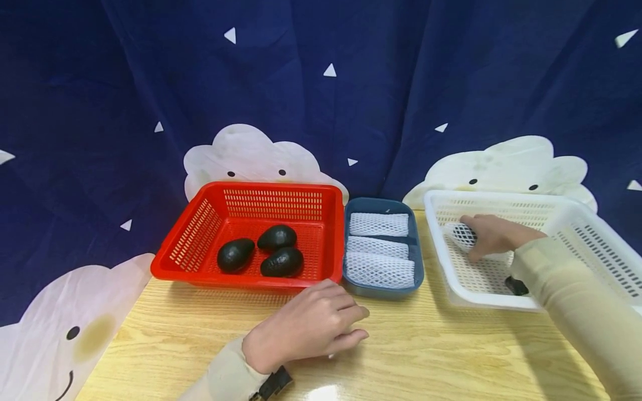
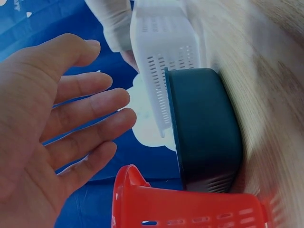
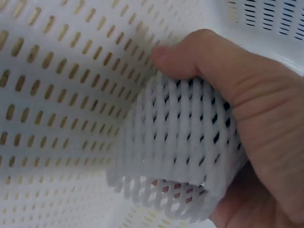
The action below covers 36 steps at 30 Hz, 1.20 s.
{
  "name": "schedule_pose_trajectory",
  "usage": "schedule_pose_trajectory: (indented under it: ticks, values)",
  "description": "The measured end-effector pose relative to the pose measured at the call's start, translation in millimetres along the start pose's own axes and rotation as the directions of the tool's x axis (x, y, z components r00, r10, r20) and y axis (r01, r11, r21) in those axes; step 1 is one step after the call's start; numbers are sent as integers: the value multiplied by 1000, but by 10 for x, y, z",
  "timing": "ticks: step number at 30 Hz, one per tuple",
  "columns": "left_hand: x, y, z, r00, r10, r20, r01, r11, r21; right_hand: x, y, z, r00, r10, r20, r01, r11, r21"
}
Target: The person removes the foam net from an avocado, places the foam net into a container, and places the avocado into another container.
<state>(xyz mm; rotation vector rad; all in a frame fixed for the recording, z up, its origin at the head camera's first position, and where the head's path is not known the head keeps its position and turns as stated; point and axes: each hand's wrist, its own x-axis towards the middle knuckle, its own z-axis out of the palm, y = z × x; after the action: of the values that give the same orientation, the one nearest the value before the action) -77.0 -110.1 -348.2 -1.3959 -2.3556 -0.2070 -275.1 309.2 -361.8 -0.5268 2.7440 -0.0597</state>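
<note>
Inside the white basket (image 1: pixel 453 284), my right hand (image 1: pixel 494 235) grips a dark avocado in a white foam net sleeve (image 1: pixel 462 236). The right wrist view shows the thumb on one side of the foam net (image 3: pixel 175 128) and the other fingers mostly hidden behind it. The sleeve's loose end gapes over the basket floor. My left hand (image 1: pixel 316 323) hovers near the front edge of the red basket (image 1: pixel 225 281), holding nothing. Its fingers (image 2: pixel 90 111) are apart and relaxed in the left wrist view. Three bare avocados (image 1: pixel 282 262) lie in the red basket.
Between the two baskets stands a dark blue-green tray (image 1: pixel 418 262) with several white foam net sleeves (image 1: pixel 380 269) in it. All rest on a wooden table (image 1: pixel 431 356). A blue curtain (image 1: pixel 371 100) with clouds hangs close behind. A dark strap (image 1: pixel 515 285) shows near my right wrist.
</note>
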Motion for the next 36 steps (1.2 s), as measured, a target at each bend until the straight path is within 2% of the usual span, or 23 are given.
schedule_pose_trajectory:
  ticks: [8,14,19,28,36]
  values:
    - [20,11,-29,1000,3,-4,-3,1000,-10,-100,-1,-149,998,-36,-60,36,999,-13]
    - [22,13,-36,1000,-8,14,9,999,-33,-175,-73,-230,994,-66,-88,68,997,19]
    - [17,16,-25,1000,-5,7,5,999,-36,-241,-138,-275,990,-84,-112,86,996,9]
    - [21,23,-32,999,-28,37,30,998,-61,-383,-384,-395,975,-160,-152,158,987,-21]
    - [21,31,-36,998,-31,47,34,998,-56,-495,-579,-465,971,-175,-165,171,985,-37]
